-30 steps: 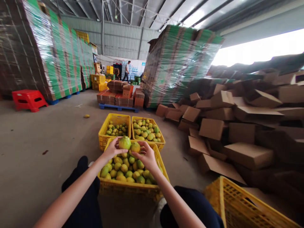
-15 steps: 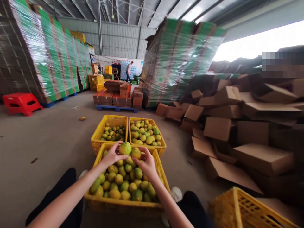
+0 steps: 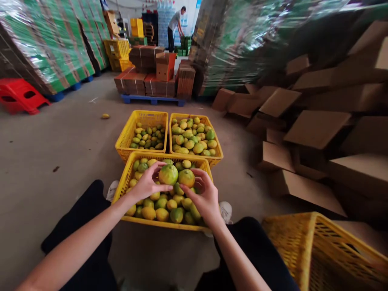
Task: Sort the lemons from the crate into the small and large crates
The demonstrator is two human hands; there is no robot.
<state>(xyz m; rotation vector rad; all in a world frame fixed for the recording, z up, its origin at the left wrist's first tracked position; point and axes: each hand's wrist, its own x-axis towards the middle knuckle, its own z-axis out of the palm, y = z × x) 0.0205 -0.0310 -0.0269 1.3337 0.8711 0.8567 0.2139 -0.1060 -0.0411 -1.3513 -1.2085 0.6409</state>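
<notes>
My left hand (image 3: 150,181) grips a green fruit (image 3: 168,174) between thumb and fingers. Close beside it, my right hand (image 3: 205,194) holds a yellow-green fruit (image 3: 186,178). Both fruits are held up over the near yellow crate (image 3: 163,225), which is filled with many green and yellow fruits. Behind it stand two more yellow crates side by side: the back left crate (image 3: 121,139) is partly filled with smaller-looking fruits, and the back right crate (image 3: 218,150) is fuller.
Cardboard boxes (image 3: 318,129) are heaped at the right, above a yellow crate (image 3: 306,242). A red stool (image 3: 21,95) is far left. Flattened cartons (image 3: 154,83) lie on a blue pallet (image 3: 151,99). Wrapped stacks flank a person (image 3: 176,26) at the back. One fruit (image 3: 105,116) lies on the floor.
The view has tilted down, so crates and pallet appear higher and closer. Both hands still hold their fruits, now nearer to me. The distant person now leans forward with an arm lowered.
</notes>
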